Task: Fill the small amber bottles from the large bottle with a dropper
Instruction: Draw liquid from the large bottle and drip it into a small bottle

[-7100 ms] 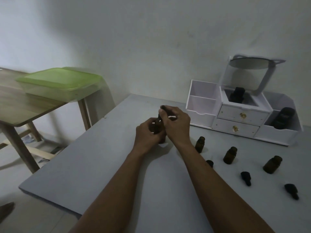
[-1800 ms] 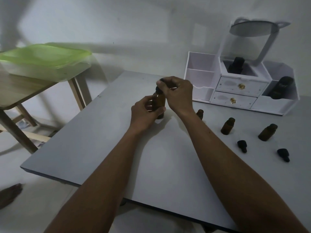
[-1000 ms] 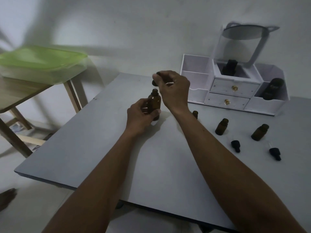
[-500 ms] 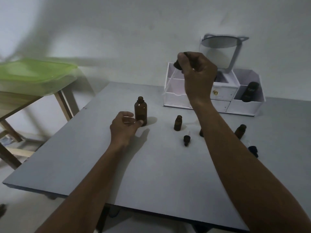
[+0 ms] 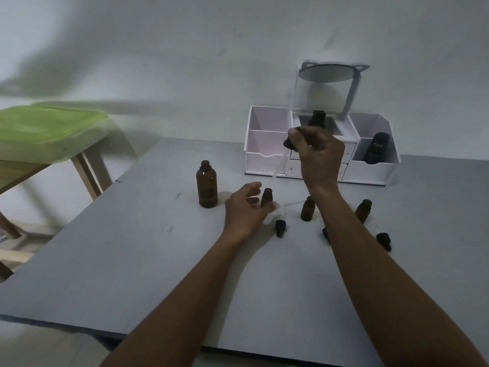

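The large amber bottle stands uncapped on the grey table, free of both hands. My right hand is raised above the table and pinches the black bulb of a dropper; its clear glass tube slants down to the left, with the tip above a small amber bottle. My left hand has its fingers spread around that small bottle, thumb at its base; real contact is unclear. Two more small amber bottles stand open to the right.
Three black dropper caps lie on the table near the small bottles. A white drawer organiser with a mirror and dark bottles stands at the back. A green-lidded box sits on a wooden table at the left.
My left hand let go of the large bottle and moved right to the nearest small bottle. My right hand came down with the dropper, bringing its tip over that small bottle.
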